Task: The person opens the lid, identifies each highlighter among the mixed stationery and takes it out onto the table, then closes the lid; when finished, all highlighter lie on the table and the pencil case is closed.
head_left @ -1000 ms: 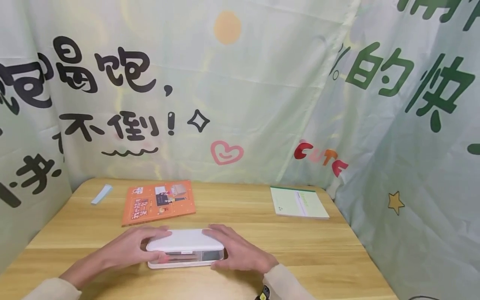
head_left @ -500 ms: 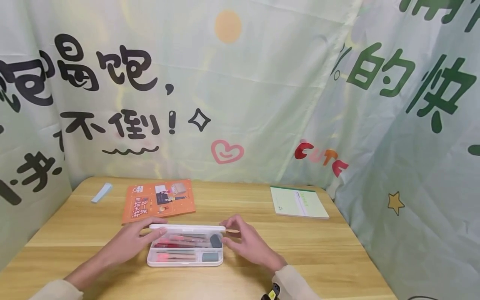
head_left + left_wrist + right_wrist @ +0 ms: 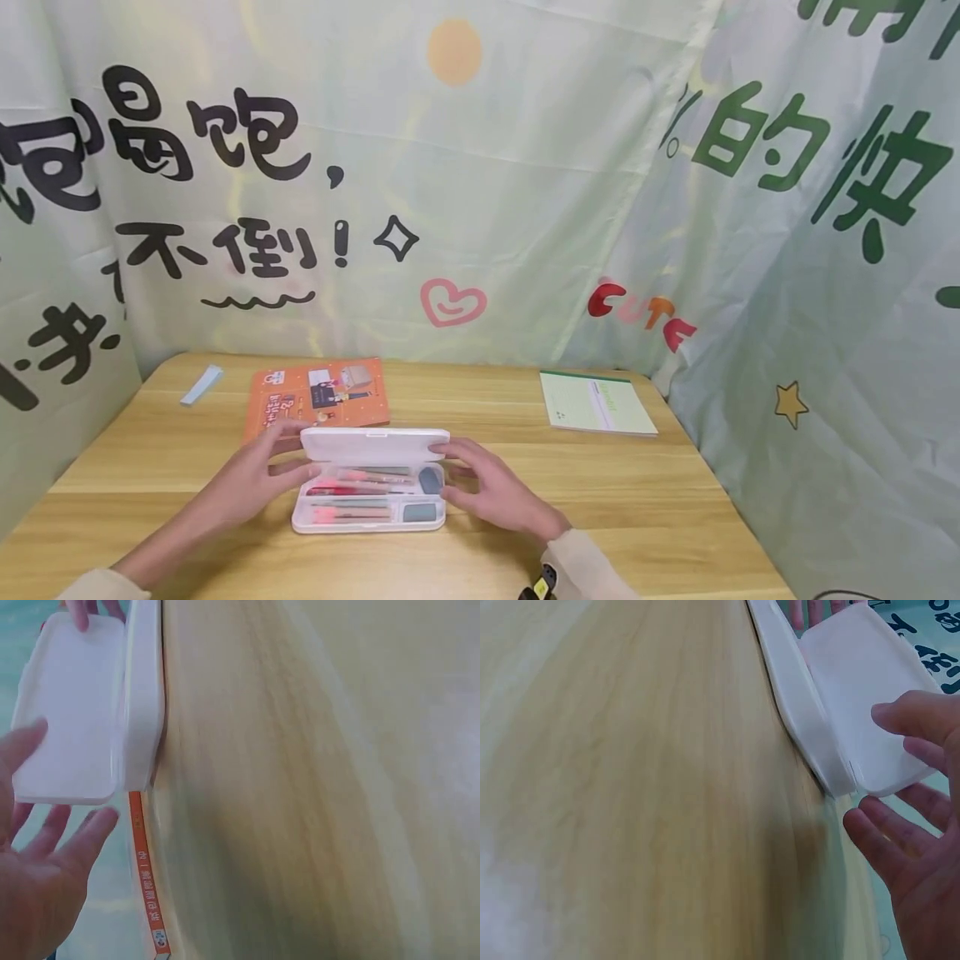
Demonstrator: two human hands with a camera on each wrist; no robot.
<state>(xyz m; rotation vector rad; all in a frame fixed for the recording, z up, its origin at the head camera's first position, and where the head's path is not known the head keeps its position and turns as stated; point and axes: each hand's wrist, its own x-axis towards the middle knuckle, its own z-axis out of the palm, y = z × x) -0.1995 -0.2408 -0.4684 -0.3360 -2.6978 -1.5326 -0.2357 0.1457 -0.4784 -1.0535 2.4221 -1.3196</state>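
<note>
A white pencil case [image 3: 367,527] lies on the table in front of me, its lid [image 3: 375,446] tilted up at the far side. Inside show several pens [image 3: 352,515], some with pink ends, and a grey-blue block [image 3: 420,512]. My left hand [image 3: 251,483] holds the lid's left end; in the left wrist view one digit overlaps the lid's face and other fingers pass behind it. My right hand [image 3: 498,492] holds the right end, a fingertip [image 3: 889,716] over the lid's face and other fingers curving around its edge.
Behind the case an orange book [image 3: 330,392] lies at the left, partly hidden by my left hand. A pale blue strip [image 3: 201,386] lies at the far left. A light green notebook [image 3: 597,404] is at the back right. A printed cloth [image 3: 480,183] encloses the table [image 3: 637,517].
The pencil case lid has swung up and back from nearly closed, showing the pens inside. Both hands have moved slightly away from me along with the lid.
</note>
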